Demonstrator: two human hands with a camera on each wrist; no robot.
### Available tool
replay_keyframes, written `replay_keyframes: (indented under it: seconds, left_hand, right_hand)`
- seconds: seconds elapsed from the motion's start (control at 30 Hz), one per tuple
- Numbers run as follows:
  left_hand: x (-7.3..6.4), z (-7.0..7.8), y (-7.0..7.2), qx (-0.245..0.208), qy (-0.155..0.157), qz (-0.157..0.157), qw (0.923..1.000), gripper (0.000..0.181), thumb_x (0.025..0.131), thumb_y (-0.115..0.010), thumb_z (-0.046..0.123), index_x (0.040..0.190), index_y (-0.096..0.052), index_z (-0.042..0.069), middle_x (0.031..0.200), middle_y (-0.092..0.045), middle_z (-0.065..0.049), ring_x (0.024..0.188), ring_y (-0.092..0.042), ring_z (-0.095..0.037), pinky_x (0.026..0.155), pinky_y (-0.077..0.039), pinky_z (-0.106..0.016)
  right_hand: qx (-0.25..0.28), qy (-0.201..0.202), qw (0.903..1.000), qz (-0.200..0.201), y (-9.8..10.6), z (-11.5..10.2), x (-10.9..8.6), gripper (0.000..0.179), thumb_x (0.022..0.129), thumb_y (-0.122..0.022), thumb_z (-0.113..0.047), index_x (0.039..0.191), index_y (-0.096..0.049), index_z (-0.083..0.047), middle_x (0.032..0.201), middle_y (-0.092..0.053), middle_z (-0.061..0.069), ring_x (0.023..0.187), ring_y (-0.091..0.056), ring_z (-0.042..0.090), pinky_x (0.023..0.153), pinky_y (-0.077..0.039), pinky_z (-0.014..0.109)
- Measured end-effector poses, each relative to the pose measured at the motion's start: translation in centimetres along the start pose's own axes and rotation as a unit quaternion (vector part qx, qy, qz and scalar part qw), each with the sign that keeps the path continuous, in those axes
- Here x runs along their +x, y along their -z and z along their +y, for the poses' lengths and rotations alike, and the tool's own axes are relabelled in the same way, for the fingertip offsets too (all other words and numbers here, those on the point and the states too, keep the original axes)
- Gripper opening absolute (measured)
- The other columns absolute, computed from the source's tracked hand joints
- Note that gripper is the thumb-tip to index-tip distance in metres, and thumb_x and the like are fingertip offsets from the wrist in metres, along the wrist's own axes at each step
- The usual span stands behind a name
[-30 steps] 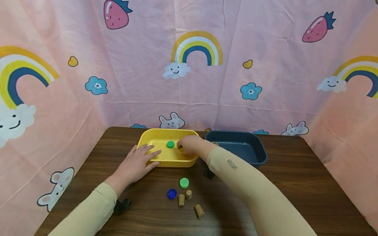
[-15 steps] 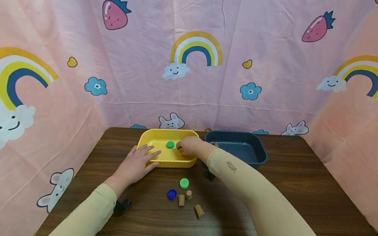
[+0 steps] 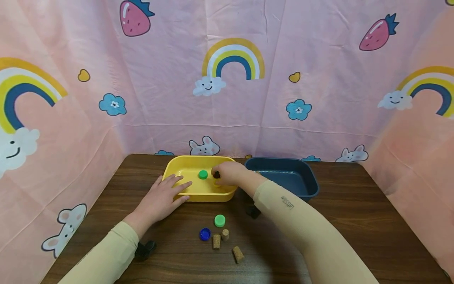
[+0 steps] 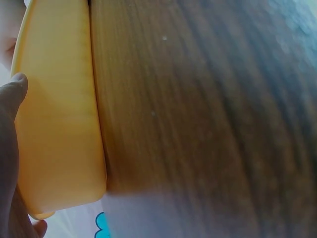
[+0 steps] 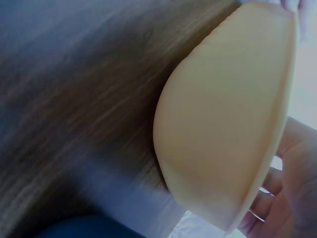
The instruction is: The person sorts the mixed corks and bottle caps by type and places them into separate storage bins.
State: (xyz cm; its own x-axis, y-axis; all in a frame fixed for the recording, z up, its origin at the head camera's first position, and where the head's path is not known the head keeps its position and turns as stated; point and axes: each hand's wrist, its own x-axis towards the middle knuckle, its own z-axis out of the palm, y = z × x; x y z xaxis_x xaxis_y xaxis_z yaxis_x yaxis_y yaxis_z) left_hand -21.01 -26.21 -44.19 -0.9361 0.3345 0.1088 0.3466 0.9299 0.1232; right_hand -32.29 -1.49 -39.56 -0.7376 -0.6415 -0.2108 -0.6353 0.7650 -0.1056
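In the head view my left hand [image 3: 163, 197] rests on the near left part of the yellow tray [image 3: 203, 197], its fingers spread over the rim; the left wrist view shows the thumb [image 4: 19, 89] against the tray wall. My right hand [image 3: 228, 173] reaches over the tray's right side, fingers bent down inside. A small dark patch and a bright yellow bit show by its fingertips; whether it pinches something cannot be told. The right wrist view shows these fingers [image 5: 272, 198] behind the tray wall. Beside the hand, a green bottle cap [image 3: 203, 174] lies in the tray.
A dark blue tray [image 3: 308, 189] stands to the right, a cork partly showing behind my right wrist. In front lie a light green cap [image 3: 220, 221], a blue cap [image 3: 205, 234] and three corks, one cork [image 3: 238, 255] apart. A patterned cloth [image 3: 230, 114] hangs behind the table.
My right hand stays in the yellow tray, its fingers shifting slightly so that a dark patch now shows between them. My left hand keeps its place. The view has turned slightly.
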Motion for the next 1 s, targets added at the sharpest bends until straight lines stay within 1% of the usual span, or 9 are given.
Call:
replay_keyframes:
  seconds: [0.13,0.23,0.37,0.5,0.63,0.73,0.87,1.0]
  left_hand:
    - [0.0,0.0,0.0,0.000,-0.001,0.002,1.0000,0.056,0.099,-0.051,0.055,0.149,-0.047,0.032,0.153,-0.041,-0.012,0.145,-0.027,-0.038,0.118,-0.012,-0.062]
    - [0.0,0.0,0.1,-0.002,-0.002,0.004,1.0000,0.055,0.099,-0.052,0.055,0.149,-0.048,0.031,0.152,-0.042,-0.013,0.145,-0.028,-0.038,0.117,-0.012,-0.063]
    - [0.0,0.0,0.1,-0.003,-0.004,0.006,1.0000,0.055,0.099,-0.052,0.055,0.148,-0.049,0.031,0.152,-0.043,-0.013,0.145,-0.028,-0.039,0.117,-0.012,-0.063]
    - [0.0,0.0,0.1,-0.005,-0.002,0.004,1.0000,0.055,0.098,-0.053,0.055,0.148,-0.049,0.031,0.152,-0.043,-0.013,0.145,-0.028,-0.039,0.117,-0.011,-0.063]
    - [0.1,0.2,0.0,-0.013,0.000,0.005,0.9999,0.054,0.098,-0.054,0.053,0.148,-0.049,0.031,0.152,-0.042,-0.013,0.145,-0.028,-0.039,0.118,-0.010,-0.063]
    - [0.1,0.2,-0.1,-0.014,-0.004,0.007,0.9999,0.054,0.099,-0.054,0.052,0.148,-0.049,0.031,0.152,-0.042,-0.013,0.145,-0.028,-0.039,0.118,-0.010,-0.063]
    - [0.1,0.2,-0.1,-0.011,-0.004,0.009,0.9999,0.054,0.098,-0.054,0.053,0.148,-0.049,0.031,0.152,-0.042,-0.013,0.145,-0.028,-0.040,0.117,-0.011,-0.063]
    - [0.1,0.2,-0.2,-0.006,-0.001,0.010,0.9999,0.054,0.098,-0.054,0.052,0.148,-0.049,0.031,0.152,-0.042,-0.014,0.144,-0.028,-0.040,0.117,-0.011,-0.063]
  right_hand:
    - [0.037,-0.022,0.9983,0.037,0.3,-0.3,-0.8,0.036,0.095,-0.068,-0.036,0.128,-0.066,-0.021,0.105,-0.067,-0.006,0.089,-0.058,0.012,0.085,-0.052,0.030]
    - [0.070,-0.035,0.9938,0.080,0.4,-0.5,-1.6,0.033,0.096,-0.066,-0.036,0.124,-0.067,-0.019,0.094,-0.063,-0.006,0.083,-0.056,0.013,0.076,-0.051,0.028]
    - [0.118,-0.039,0.9825,0.138,0.2,-0.7,-3.3,0.028,0.096,-0.066,-0.036,0.118,-0.069,-0.018,0.095,-0.062,-0.004,0.081,-0.056,0.014,0.070,-0.050,0.029]
    - [0.147,-0.031,0.9726,0.177,0.0,-0.9,-5.4,0.022,0.095,-0.067,-0.034,0.111,-0.068,-0.018,0.094,-0.061,-0.002,0.076,-0.055,0.015,0.063,-0.048,0.029]
    - [0.163,-0.023,0.9669,0.194,-0.7,-1.1,-7.7,0.018,0.094,-0.068,-0.033,0.106,-0.068,-0.019,0.089,-0.060,-0.005,0.072,-0.053,0.013,0.060,-0.047,0.026]
    - [0.172,-0.016,0.9654,0.195,-1.6,-1.2,-9.4,0.016,0.093,-0.071,-0.030,0.104,-0.067,-0.018,0.085,-0.058,-0.006,0.071,-0.052,0.012,0.059,-0.047,0.025]
    - [0.174,0.010,0.9669,0.187,-2.9,-1.4,-11.8,0.015,0.091,-0.073,-0.027,0.101,-0.067,-0.018,0.084,-0.060,-0.006,0.072,-0.053,0.010,0.063,-0.049,0.024]
    - [0.166,0.033,0.9694,0.178,-4.2,-1.4,-14.1,0.013,0.092,-0.072,-0.028,0.100,-0.067,-0.020,0.087,-0.060,-0.009,0.076,-0.054,0.006,0.068,-0.051,0.023]
